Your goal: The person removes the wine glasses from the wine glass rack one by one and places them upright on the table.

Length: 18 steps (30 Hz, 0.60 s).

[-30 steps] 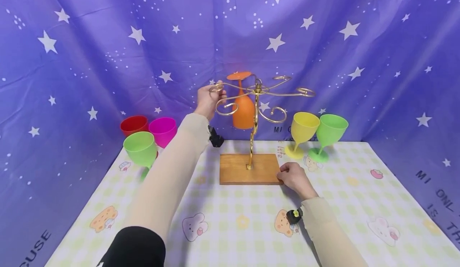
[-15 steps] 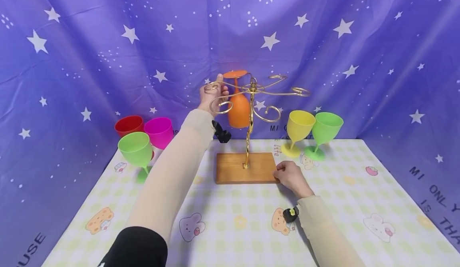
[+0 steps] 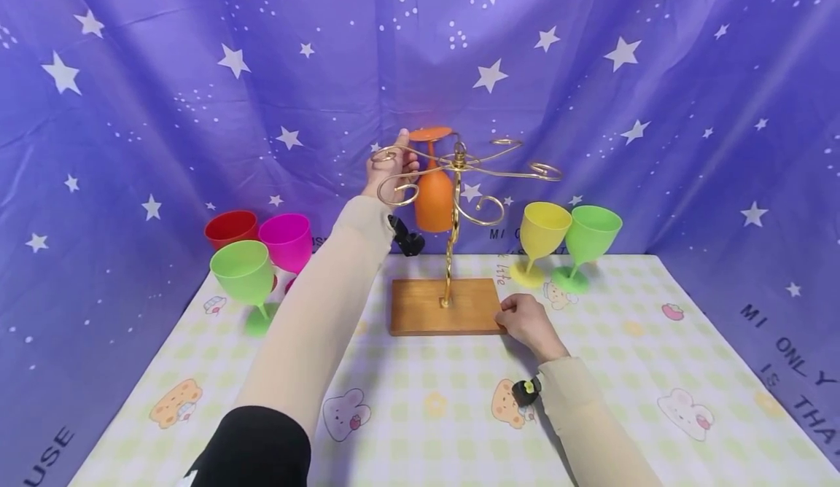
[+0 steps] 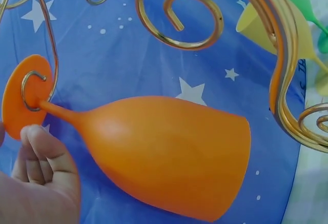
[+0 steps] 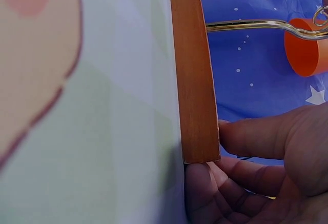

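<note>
An orange plastic goblet (image 3: pixel 434 204) hangs upside down from a rear hook of the gold wire glass rack (image 3: pixel 449 246). In the left wrist view, a curled wire end (image 4: pixel 24 92) lies against the underside of the goblet's foot, around the stem. My left hand (image 3: pixel 391 169) pinches the edge of that foot between thumb and fingers; the thumb is mostly out of the left wrist view. Low on the table, my right hand (image 3: pixel 530 323) grips the right end of the rack's wooden base (image 3: pixel 420 312), thumb on top and fingers against the end face.
Left of the rack stand a red goblet (image 3: pixel 231 227), a magenta goblet (image 3: pixel 286 241) and a light green goblet (image 3: pixel 243 272). A yellow goblet (image 3: pixel 545 226) and another green goblet (image 3: pixel 593 233) stand at the right. Behind hangs a starry purple curtain (image 3: pixel 328 108).
My left hand has moved slightly right and up, closer against the goblet's foot. The whole view has shifted a little; the right hand stays on the base.
</note>
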Motion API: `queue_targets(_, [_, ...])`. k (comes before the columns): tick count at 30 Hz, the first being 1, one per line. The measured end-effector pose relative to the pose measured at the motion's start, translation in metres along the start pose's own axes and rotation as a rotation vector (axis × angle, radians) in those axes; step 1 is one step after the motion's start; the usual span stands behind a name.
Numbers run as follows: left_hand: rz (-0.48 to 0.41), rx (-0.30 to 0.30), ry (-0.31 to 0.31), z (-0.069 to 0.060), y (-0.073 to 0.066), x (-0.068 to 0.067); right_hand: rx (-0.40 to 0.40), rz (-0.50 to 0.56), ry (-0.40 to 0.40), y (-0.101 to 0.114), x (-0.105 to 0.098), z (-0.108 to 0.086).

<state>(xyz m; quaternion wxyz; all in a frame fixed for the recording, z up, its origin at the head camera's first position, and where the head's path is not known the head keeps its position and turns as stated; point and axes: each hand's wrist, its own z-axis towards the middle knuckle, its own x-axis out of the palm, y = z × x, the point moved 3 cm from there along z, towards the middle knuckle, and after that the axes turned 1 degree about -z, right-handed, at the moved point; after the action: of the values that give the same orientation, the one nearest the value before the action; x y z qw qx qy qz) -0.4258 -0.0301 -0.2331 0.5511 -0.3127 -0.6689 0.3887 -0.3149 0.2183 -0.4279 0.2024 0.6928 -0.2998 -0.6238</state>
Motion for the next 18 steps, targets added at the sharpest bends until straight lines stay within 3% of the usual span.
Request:
queue_targets(6, [-0.102,-0.055,0.067,0.007,0.002,0.002,-0.001,-0.002,-0.004,0.000,-0.001,-0.001])
queue_targets(13, [-0.141,-0.083,0.127,0.013,0.002,0.001,-0.010,-0.008,-0.022,-0.001,-0.001,0.000])
queue_targets(18, [-0.189,-0.135,0.179,0.016,0.003,0.002,-0.017,-0.010,-0.023,0.000,-0.001,-0.002])
